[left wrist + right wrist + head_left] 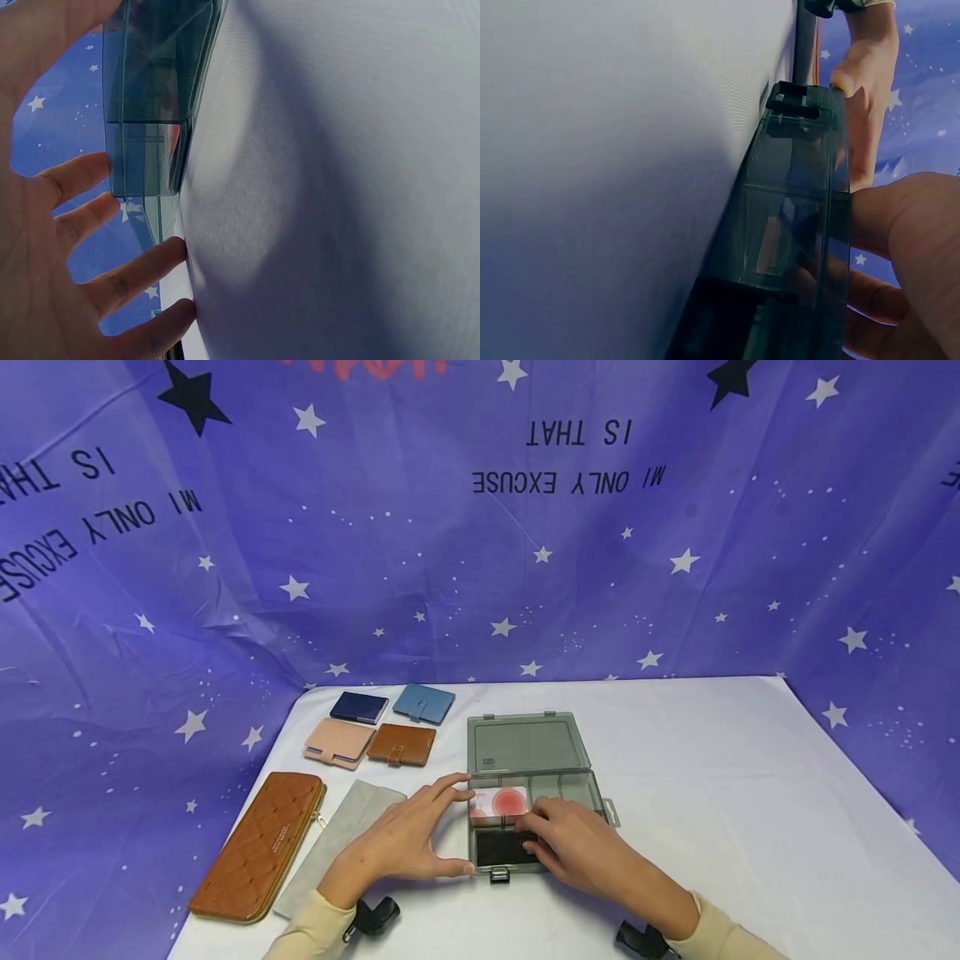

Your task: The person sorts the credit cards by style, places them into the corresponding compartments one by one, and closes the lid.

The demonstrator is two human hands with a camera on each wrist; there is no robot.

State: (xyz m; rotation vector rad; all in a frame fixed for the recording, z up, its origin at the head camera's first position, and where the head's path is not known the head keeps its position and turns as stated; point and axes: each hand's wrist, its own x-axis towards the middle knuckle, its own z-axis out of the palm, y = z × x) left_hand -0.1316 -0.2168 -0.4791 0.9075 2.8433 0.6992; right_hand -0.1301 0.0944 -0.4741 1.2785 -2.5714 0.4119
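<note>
A translucent grey-green plastic box [531, 741] with dividers lies with its lid laid back. My left hand [408, 831] spreads along the box's left side, fingertips at the upper edge and thumb at the front corner. Inside sits a white box with a pink-red circle [498, 802]. A black flat rectangular item [501, 848] lies in the front compartment. My right hand [581, 847] reaches in from the right, its bent fingers at the black item's right end. Whether they pinch it is hidden. In the right wrist view, the compartment wall [784, 161] stands in front of some right fingers.
Left of the box lie a brown quilted zip wallet [258, 847] and a grey flat wallet [337, 835]. Farther back are a navy card holder [359, 707], a blue one [424, 703], a pink one [339, 742] and a brown one [402, 744]. White cloth [750, 827] covers the table.
</note>
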